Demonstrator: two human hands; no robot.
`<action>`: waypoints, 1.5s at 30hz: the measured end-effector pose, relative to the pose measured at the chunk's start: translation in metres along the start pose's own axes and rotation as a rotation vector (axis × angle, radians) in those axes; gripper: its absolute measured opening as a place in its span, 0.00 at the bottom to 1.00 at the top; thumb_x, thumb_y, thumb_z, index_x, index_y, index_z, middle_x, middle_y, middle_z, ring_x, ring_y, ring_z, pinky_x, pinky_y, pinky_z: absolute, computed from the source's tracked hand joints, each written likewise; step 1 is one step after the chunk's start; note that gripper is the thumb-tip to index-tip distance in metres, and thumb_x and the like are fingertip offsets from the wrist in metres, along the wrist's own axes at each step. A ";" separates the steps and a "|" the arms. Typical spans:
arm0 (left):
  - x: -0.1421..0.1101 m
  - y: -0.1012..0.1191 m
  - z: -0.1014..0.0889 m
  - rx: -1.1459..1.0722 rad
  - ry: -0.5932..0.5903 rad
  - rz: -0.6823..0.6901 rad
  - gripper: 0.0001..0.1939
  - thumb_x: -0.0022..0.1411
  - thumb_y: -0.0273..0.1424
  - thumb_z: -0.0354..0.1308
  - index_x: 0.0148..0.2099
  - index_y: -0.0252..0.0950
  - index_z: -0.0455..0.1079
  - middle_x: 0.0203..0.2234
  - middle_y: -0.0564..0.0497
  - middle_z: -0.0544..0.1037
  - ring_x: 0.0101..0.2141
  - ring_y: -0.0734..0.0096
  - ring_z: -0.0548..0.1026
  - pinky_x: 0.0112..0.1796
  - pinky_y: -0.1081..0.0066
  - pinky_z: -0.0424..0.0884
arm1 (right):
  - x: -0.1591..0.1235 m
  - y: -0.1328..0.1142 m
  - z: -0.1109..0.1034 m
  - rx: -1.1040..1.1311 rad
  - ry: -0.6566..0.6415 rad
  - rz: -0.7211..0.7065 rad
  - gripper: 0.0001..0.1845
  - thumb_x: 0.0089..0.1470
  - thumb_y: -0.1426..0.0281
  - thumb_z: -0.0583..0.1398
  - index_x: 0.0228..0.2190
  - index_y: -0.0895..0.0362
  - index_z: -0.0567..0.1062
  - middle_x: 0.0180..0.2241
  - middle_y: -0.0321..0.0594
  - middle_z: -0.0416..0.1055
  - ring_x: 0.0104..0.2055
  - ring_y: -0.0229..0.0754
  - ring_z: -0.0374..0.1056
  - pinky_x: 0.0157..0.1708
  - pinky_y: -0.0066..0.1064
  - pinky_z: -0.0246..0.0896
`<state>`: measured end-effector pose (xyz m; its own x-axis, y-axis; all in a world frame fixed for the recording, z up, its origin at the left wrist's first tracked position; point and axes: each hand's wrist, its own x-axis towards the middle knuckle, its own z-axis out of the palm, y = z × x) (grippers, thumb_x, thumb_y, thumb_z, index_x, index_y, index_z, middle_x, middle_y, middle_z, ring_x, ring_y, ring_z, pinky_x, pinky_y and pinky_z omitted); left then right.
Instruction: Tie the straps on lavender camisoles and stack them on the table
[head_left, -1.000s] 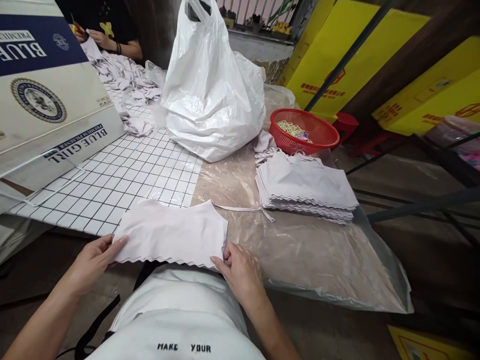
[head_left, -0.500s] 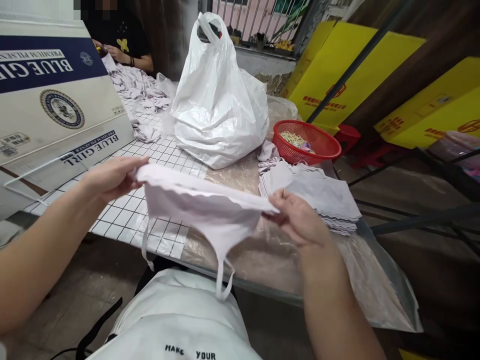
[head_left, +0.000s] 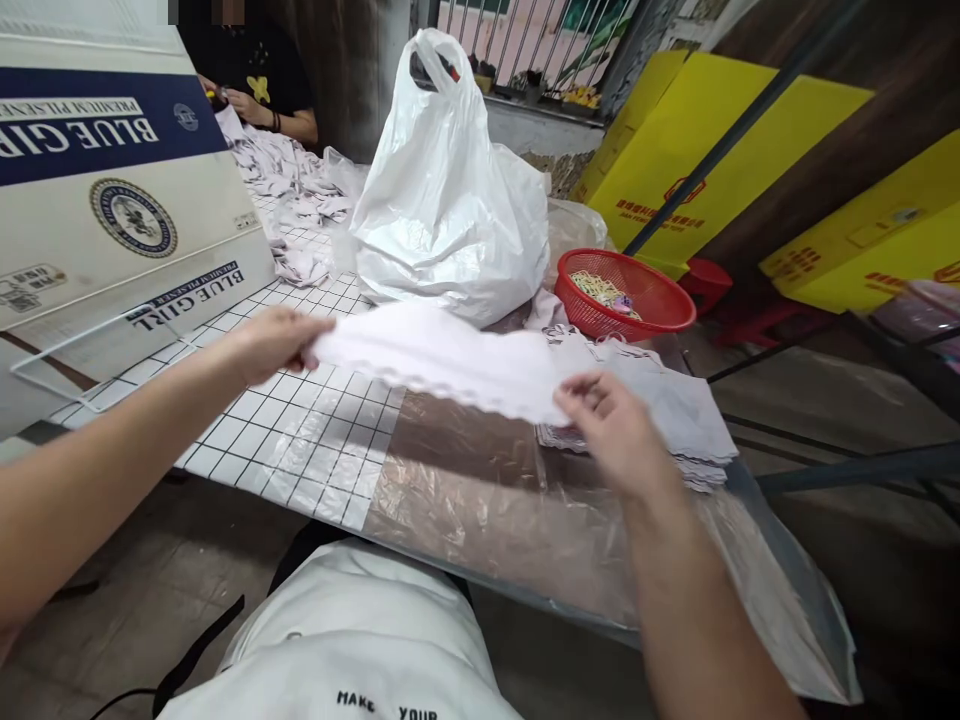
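A pale lilac bralette [head_left: 442, 355] with a scalloped edge is stretched out in the air above the table. My left hand [head_left: 277, 343] pinches its left end, and my right hand [head_left: 604, 415] pinches the other end. The scalloped edge faces me, and its thin straps are out of sight. Close behind my right hand lies a stack of similar pale pieces [head_left: 667, 400] with wavy edges, partly covered by the hand.
A full white plastic bag [head_left: 457, 210] stands on the grid-patterned table [head_left: 300, 440]. Nearby is a red basket [head_left: 630, 295] with small bands in it. A beer carton [head_left: 135, 170] is at left. Across the table, a person [head_left: 255, 80] handles a heap of pale garments [head_left: 289, 175].
The bralette has been swung up and away from me, so its hanging straps no longer show. My left hand moved right; my right hand shifted slightly right. Both keep their hold.
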<state>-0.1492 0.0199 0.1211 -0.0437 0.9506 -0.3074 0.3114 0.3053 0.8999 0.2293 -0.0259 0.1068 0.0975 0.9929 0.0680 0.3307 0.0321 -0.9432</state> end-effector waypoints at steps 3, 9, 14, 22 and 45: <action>-0.029 -0.064 0.019 0.151 -0.159 -0.294 0.20 0.61 0.43 0.60 0.23 0.34 0.67 0.11 0.54 0.66 0.14 0.77 0.60 0.17 0.76 0.54 | -0.051 0.055 0.017 -0.141 -0.217 0.148 0.18 0.49 0.53 0.64 0.31 0.56 0.74 0.22 0.31 0.62 0.24 0.36 0.60 0.23 0.27 0.60; -0.071 -0.128 0.015 0.569 -0.164 -0.121 0.26 0.55 0.52 0.57 0.18 0.39 0.59 0.10 0.53 0.64 0.14 0.69 0.63 0.18 0.71 0.55 | -0.103 0.067 0.022 -0.533 -0.491 0.145 0.12 0.58 0.63 0.55 0.28 0.54 0.73 0.21 0.33 0.66 0.24 0.38 0.60 0.25 0.28 0.52; -0.079 -0.128 0.040 0.920 0.296 0.533 0.15 0.67 0.39 0.47 0.39 0.36 0.72 0.33 0.42 0.78 0.36 0.55 0.76 0.31 0.63 0.72 | -0.087 0.047 0.033 -0.807 -0.390 -0.091 0.11 0.61 0.64 0.54 0.34 0.53 0.75 0.28 0.39 0.74 0.29 0.43 0.67 0.30 0.32 0.58; -0.078 -0.155 0.093 0.909 -0.111 0.975 0.26 0.71 0.39 0.50 0.68 0.36 0.57 0.64 0.41 0.64 0.67 0.48 0.54 0.59 0.49 0.65 | -0.086 0.076 0.028 -0.914 -0.427 -0.283 0.09 0.62 0.66 0.55 0.40 0.54 0.74 0.37 0.43 0.73 0.38 0.46 0.70 0.38 0.36 0.64; -0.086 -0.204 0.035 1.022 -0.009 0.976 0.32 0.70 0.46 0.47 0.70 0.39 0.54 0.64 0.42 0.64 0.66 0.51 0.57 0.64 0.51 0.52 | -0.145 0.094 0.020 -0.805 -0.051 0.148 0.22 0.52 0.66 0.58 0.49 0.53 0.67 0.37 0.40 0.71 0.29 0.43 0.70 0.31 0.37 0.66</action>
<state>-0.1758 -0.1260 -0.0465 0.5907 0.7511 0.2948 0.7532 -0.6443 0.1325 0.2273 -0.1644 0.0015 0.1565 0.9851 -0.0715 0.8922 -0.1720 -0.4176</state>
